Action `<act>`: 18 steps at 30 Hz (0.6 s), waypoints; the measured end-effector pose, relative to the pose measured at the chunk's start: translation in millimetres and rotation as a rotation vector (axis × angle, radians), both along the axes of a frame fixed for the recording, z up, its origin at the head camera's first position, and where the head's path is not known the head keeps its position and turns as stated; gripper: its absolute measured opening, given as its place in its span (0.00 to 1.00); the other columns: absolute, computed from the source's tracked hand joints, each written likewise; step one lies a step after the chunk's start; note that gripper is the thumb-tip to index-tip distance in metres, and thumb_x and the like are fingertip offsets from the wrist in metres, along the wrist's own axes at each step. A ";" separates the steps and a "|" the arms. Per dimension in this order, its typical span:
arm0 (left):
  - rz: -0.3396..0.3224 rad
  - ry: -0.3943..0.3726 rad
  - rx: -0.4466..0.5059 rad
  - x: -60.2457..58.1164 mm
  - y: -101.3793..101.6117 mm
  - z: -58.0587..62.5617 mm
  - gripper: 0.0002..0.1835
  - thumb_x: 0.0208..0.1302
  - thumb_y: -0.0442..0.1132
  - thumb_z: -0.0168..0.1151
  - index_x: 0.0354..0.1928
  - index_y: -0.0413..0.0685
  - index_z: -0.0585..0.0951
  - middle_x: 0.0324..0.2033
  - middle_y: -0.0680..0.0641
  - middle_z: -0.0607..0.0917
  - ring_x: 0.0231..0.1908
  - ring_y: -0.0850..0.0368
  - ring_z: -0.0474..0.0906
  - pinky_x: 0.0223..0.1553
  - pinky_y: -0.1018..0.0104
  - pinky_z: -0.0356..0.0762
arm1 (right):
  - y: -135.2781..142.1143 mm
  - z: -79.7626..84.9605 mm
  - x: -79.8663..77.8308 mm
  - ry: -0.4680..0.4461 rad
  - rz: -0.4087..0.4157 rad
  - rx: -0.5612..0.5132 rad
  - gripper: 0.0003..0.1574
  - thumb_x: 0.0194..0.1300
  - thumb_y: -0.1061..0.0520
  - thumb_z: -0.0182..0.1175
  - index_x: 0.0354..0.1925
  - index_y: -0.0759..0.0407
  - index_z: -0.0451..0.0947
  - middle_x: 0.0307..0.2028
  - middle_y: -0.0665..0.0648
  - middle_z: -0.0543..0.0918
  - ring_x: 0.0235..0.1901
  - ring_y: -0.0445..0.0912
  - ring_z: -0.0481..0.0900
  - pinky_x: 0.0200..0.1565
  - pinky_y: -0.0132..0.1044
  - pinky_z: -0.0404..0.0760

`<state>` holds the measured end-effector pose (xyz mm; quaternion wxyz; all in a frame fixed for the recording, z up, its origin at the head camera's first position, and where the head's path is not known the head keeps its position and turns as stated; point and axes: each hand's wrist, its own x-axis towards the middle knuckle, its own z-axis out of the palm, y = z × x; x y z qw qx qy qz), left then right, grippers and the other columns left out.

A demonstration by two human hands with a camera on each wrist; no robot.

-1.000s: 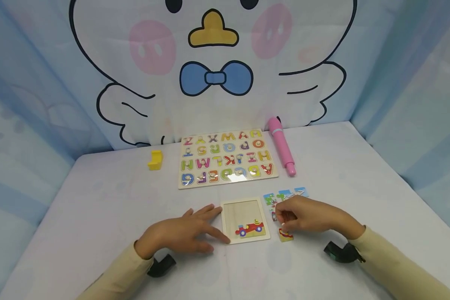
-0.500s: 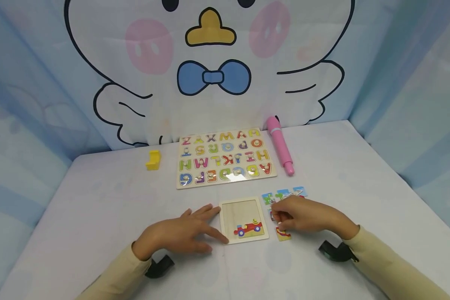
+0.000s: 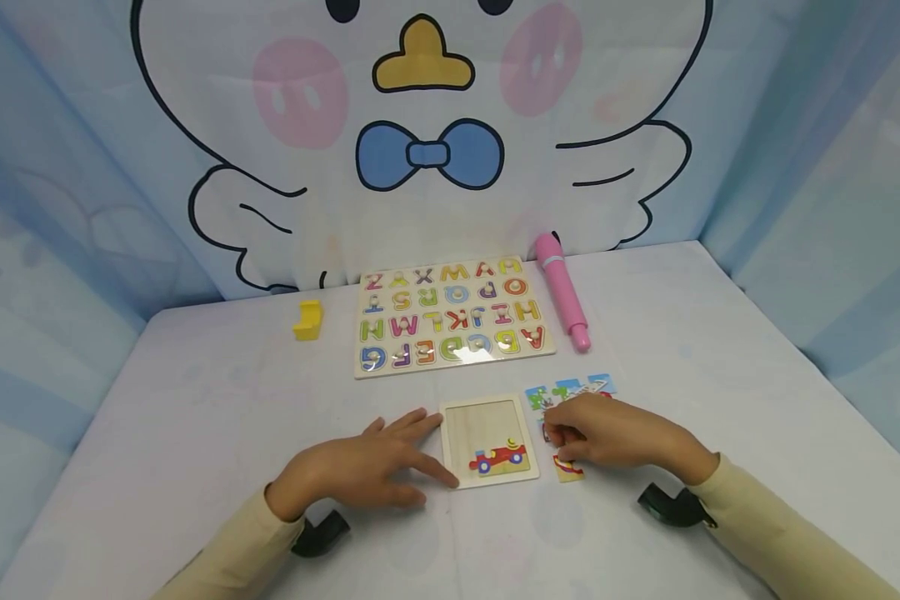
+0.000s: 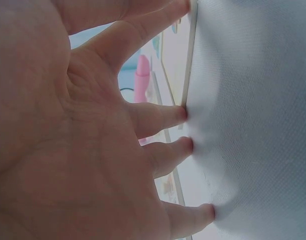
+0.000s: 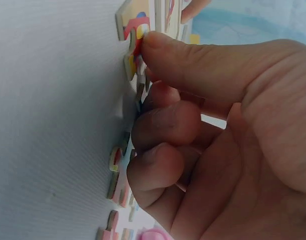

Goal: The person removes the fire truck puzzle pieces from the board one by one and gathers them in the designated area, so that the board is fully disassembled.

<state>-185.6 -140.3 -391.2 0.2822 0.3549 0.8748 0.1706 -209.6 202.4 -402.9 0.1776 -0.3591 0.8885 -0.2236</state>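
Observation:
Spread fingers of my left hand (image 3: 367,467) rest at the left side of a small wooden puzzle frame (image 3: 450,454), with fingertips touching its edge. The assembled pieces along the frame's bottom show a red truck (image 3: 498,458); bare wood shows above. To the right of the frame, my right hand (image 3: 615,429) has its fingers curled, and its thumb and index finger pinch a yellow and red puzzle piece (image 3: 567,469) at the table surface. In the right wrist view the thumb tip presses on that piece (image 5: 137,27). Loose puzzle pieces (image 3: 568,387) lie beyond this hand, partly hidden by it.
Behind the frame lies a wooden alphabet board (image 3: 453,317) with knobbed letters. A pink pen-like stick (image 3: 564,292) lies to its right, and a small yellow block (image 3: 309,320) stands to its left. A cartoon curtain (image 3: 427,221) hangs behind the white table (image 3: 217,400).
My right hand has shifted very slightly left at the puzzle piece. My left hand stays at the frame. The whole head view has moved a little.

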 end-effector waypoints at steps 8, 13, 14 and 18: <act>-0.001 0.001 0.001 0.0 0.2 -0.5 0.19 0.69 0.44 0.67 0.58 0.77 0.84 0.80 0.45 0.55 0.80 0.44 0.39 0.70 0.25 0.42 | -2.2 0.8 2.3 0.023 -0.022 0.023 0.16 0.64 0.59 0.71 0.30 0.47 0.73 0.22 0.41 0.68 0.26 0.35 0.69 0.31 0.30 0.70; -0.003 0.001 0.003 0.3 0.1 0.0 0.19 0.69 0.44 0.67 0.58 0.76 0.85 0.79 0.44 0.55 0.80 0.43 0.40 0.70 0.25 0.42 | -3.5 1.9 3.5 0.015 -0.028 0.023 0.15 0.64 0.59 0.71 0.30 0.47 0.73 0.22 0.41 0.68 0.26 0.36 0.69 0.31 0.30 0.70; -0.003 0.002 0.004 0.3 0.2 0.1 0.19 0.69 0.44 0.67 0.58 0.76 0.85 0.79 0.44 0.55 0.80 0.43 0.40 0.69 0.25 0.42 | -3.5 2.0 3.6 0.015 -0.029 0.023 0.15 0.64 0.59 0.71 0.30 0.48 0.73 0.22 0.42 0.68 0.27 0.36 0.69 0.31 0.30 0.70; -0.002 0.003 0.005 0.4 0.5 0.4 0.19 0.69 0.44 0.67 0.58 0.76 0.85 0.80 0.44 0.55 0.80 0.43 0.40 0.69 0.25 0.42 | -3.0 1.8 3.7 0.020 -0.025 0.021 0.15 0.64 0.60 0.71 0.30 0.48 0.73 0.22 0.41 0.68 0.26 0.35 0.69 0.31 0.30 0.70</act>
